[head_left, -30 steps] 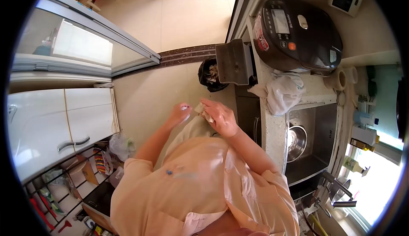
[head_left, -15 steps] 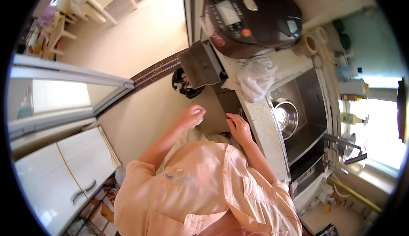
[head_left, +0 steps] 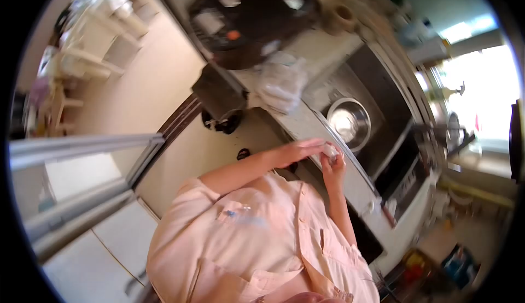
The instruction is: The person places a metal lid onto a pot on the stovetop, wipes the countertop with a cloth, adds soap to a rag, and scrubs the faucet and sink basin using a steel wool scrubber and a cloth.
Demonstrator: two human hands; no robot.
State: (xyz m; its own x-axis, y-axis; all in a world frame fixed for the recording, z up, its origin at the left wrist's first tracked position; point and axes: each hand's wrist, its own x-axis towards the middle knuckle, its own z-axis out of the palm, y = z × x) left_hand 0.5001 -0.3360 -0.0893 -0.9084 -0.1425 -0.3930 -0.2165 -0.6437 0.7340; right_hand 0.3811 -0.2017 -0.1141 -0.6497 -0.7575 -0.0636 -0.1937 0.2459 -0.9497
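Observation:
My left hand (head_left: 301, 151) reaches across in front of my body, fingers stretched out and the tips at a small white crumpled thing. My right hand (head_left: 334, 169) has its fingers closed around this small white crumpled thing (head_left: 330, 150), whose kind I cannot make out. Both hands meet over the near edge of the light speckled counter (head_left: 298, 118). Just beyond them, a round metal bowl (head_left: 361, 133) sits in the steel sink (head_left: 383, 103).
A dark rice cooker (head_left: 251, 24) stands on the counter, with a white crumpled cloth or bag (head_left: 280, 81) beside it. Below the counter's end are a dark bin lid (head_left: 219, 92) and a black bag (head_left: 221, 124). At left stand a sliding door (head_left: 87, 142) and white cabinet (head_left: 93, 265).
My view has turned to the right. My left hand has swung right to meet my right hand over the counter edge, and the white thing from my left hand is now at my right fingers.

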